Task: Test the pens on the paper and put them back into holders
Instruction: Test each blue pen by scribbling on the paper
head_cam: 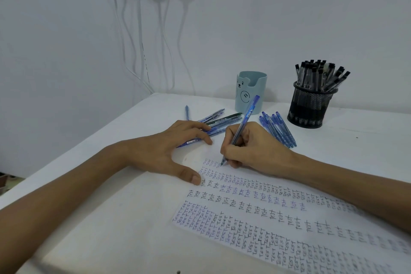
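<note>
Right hand [251, 147]: fingers curled round blue pen [243, 124], tip on paper [266, 218]. Left hand [164, 149]: flat, fingers straight over loose pens [222, 118], 11 o'clock. White wall [266, 18]; white table [89, 218]. Mesh holder [310, 104], 1 o'clock; blue holder [250, 93], 12 o'clock.

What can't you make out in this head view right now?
All head view:
- Blue holder: inside hidden by its own wall.
- Loose pens: left hand covers some, count unclear.
- Paper: right end cut off by frame edge; far writing blurred.
- Pen in right hand: fresh mark too small.
</note>
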{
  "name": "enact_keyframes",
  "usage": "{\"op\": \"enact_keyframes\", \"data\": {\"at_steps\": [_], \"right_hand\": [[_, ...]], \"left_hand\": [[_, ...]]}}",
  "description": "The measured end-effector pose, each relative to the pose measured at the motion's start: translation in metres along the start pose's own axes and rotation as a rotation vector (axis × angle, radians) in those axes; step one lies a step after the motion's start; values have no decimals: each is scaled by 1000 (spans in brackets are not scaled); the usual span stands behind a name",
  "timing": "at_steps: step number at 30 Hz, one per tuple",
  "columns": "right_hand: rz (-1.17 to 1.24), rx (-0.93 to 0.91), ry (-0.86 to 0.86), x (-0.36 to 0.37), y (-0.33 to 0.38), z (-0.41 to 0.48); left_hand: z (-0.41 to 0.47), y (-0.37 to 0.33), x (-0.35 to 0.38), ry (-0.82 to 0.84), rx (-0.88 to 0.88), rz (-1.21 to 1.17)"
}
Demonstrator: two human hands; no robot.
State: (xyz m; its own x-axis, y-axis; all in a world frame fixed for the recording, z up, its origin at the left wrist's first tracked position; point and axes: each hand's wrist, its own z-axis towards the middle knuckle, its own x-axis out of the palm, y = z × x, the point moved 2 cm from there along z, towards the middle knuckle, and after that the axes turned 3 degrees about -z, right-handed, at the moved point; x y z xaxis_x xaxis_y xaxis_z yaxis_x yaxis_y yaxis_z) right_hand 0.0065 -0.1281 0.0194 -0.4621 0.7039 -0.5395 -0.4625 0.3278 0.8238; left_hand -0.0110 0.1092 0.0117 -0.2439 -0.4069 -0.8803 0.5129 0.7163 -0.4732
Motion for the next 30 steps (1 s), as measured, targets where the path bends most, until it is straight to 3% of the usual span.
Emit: {"op": "enact_keyframes", "data": {"at_steps": [30], "right_hand": [[-38,-5,36,0,4,-2]], "left_hand": [[-7,-17,-5,66,-34,-9]]}}
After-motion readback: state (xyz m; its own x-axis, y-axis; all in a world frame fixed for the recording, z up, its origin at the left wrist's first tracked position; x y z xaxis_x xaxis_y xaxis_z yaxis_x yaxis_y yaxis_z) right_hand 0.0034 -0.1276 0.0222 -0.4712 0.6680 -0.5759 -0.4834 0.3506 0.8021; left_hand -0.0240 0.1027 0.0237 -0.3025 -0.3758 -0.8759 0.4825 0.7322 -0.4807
